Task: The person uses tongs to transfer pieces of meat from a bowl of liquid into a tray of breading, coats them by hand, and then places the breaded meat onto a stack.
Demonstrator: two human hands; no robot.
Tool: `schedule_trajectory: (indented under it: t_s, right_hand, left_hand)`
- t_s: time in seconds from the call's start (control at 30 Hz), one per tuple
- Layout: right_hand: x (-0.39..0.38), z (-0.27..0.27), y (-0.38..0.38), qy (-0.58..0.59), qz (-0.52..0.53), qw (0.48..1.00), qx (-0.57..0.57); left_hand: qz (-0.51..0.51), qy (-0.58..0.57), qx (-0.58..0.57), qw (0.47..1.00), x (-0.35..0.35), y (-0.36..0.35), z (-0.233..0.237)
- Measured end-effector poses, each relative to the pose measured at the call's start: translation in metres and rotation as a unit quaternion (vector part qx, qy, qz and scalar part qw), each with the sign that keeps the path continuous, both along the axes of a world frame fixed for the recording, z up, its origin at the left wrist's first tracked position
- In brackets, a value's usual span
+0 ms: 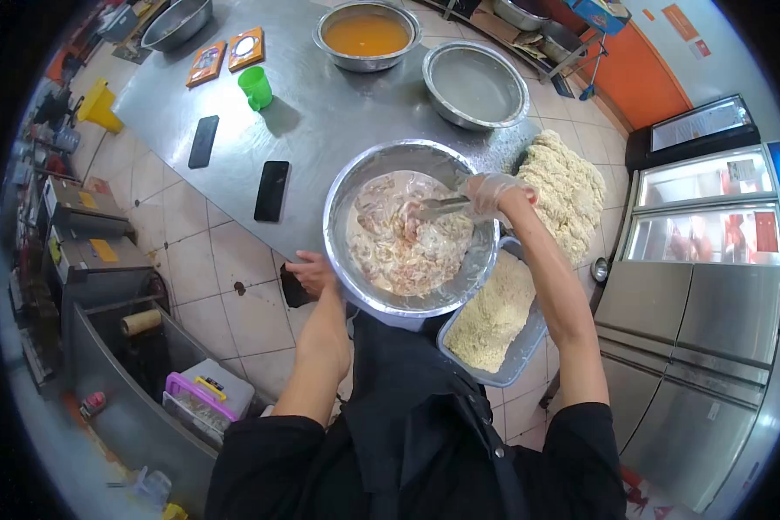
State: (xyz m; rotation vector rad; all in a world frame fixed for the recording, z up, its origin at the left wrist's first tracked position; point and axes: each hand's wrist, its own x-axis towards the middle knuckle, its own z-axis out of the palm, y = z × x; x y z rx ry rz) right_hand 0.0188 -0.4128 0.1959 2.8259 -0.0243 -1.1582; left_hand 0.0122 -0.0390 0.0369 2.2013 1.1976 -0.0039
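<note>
I stand in a tiled kitchen, up against a steel counter (342, 113). Closest to me, at the right of my apron (390, 381), is a grey-blue tub (531, 336) heaped with pale crumb (490, 325). My left hand (315, 273) is bare and low beside the bowl, near a dark object (295, 288); I cannot tell whether its fingers grip anything or touch the rim.

The big steel bowl (390, 156) sits right in front of me, and the wet mix (407, 273) lies in it, milky and lumpy with pinkish pieces. My right hand (497, 192), in a clear glove, has its fingers clamped on metal tongs (442, 206), whose ends are down among the pieces. To work this well, I would judge, I want a light, low grip, reaching under the lumps and turning them from the wall inward, so liquid does not slop over. A steadying left palm on the rim would help. The glove could get slippery, and wet drips could clump the crumb, so I'd keep the tongs over the bowl.

Beyond my right wrist is a crumbly mound (563, 191). Farther off are two phones (272, 191), a green mug (255, 88), and a basin of orange liquid (368, 63).
</note>
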Motion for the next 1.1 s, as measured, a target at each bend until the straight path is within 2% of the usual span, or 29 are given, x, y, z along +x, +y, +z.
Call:
schedule_trajectory:
  t_s: [0.13,0.2,0.4,0.47,0.53,0.63,0.7,0.73,0.8,0.83,0.93,1.0,1.1]
  right_hand:
    - [-0.001,0.076,0.03,0.017,-0.015,1.0,0.018]
    - [-0.004,0.118,0.041,-0.021,0.06,0.997,0.045]
    - [-0.002,0.187,0.035,-0.007,0.025,1.0,0.009]
    - [-0.004,0.212,0.036,-0.015,0.028,0.999,0.012]
    - [-0.009,0.228,0.039,-0.118,0.038,0.992,-0.006]
    - [-0.017,0.228,0.055,-0.176,0.025,0.983,-0.044]
    - [-0.034,0.19,0.063,-0.3,0.054,0.951,-0.042]
    - [-0.029,0.223,0.116,-0.126,-0.032,0.985,-0.117]
    - [-0.048,0.138,0.105,-0.193,0.065,0.972,-0.115]
    - [-0.056,0.12,0.106,-0.193,0.065,0.972,-0.115]
    - [-0.07,0.1,0.113,-0.133,0.079,0.985,-0.08]
    - [-0.076,0.101,0.115,-0.19,0.013,0.981,-0.043]
    - [-0.072,0.09,0.119,-0.23,-0.021,0.972,-0.044]
  left_hand:
    - [-0.007,-0.013,-0.008,1.0,-0.003,0.002,0.001]
    - [-0.017,-0.035,-0.002,0.999,-0.003,0.003,-0.007]
    - [-0.006,-0.023,0.01,1.0,-0.002,0.0,0.0]
    - [-0.004,-0.037,0.016,0.999,-0.002,0.001,-0.012]
    - [-0.001,-0.051,0.022,0.998,-0.002,0.001,-0.017]
    - [0.0,-0.041,0.021,0.999,-0.002,0.002,-0.012]
    - [-0.011,-0.046,0.014,0.999,-0.002,0.003,-0.012]
    - [-0.012,-0.045,0.014,0.999,-0.003,0.003,-0.012]
    - [-0.003,-0.054,0.023,0.998,-0.002,0.0,-0.01]
    - [-0.004,-0.054,0.023,0.998,-0.002,0.001,-0.011]
    - [0.001,-0.041,-0.014,0.999,0.0,0.004,-0.016]
    - [-0.011,-0.027,0.01,1.0,-0.001,0.003,-0.016]
    - [-0.004,-0.033,0.007,0.999,-0.001,0.002,-0.009]
